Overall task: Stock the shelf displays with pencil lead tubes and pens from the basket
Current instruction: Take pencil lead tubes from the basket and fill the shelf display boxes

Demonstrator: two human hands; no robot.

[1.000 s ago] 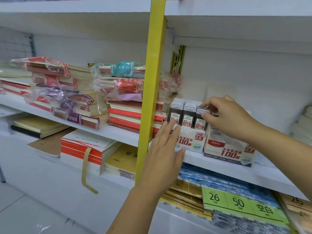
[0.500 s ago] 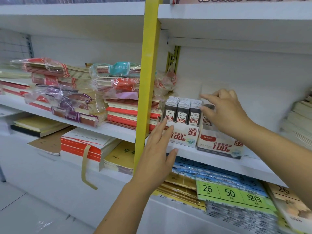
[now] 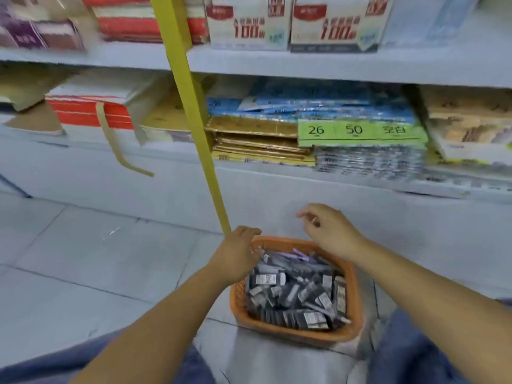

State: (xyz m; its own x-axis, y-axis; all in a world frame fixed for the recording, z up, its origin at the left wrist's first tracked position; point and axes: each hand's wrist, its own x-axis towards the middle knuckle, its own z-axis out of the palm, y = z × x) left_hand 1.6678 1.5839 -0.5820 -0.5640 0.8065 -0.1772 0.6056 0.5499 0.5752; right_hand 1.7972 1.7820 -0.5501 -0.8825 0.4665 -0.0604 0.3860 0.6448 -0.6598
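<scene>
An orange basket [image 3: 293,332] stands on the floor between my knees, holding several dark pencil lead tubes [image 3: 293,295] and purple pens [image 3: 291,256]. My left hand [image 3: 238,256] hangs over the basket's left rim, fingers loosely curled down toward the tubes, holding nothing I can see. My right hand [image 3: 329,231] hovers above the basket's far rim with relaxed fingers and is empty. Two white display boxes [image 3: 293,23] with red print sit on the shelf at the top.
A yellow shelf upright [image 3: 191,106] runs down to the floor just left of the basket. The lower shelf holds stacked paper packs [image 3: 360,128] and red-and-white boxes [image 3: 91,112]. Grey floor tiles [image 3: 83,259] lie to the left.
My view dropped from the shelf to the floor. Both hands left the display boxes and came down over the basket; the right hand no longer holds a tube.
</scene>
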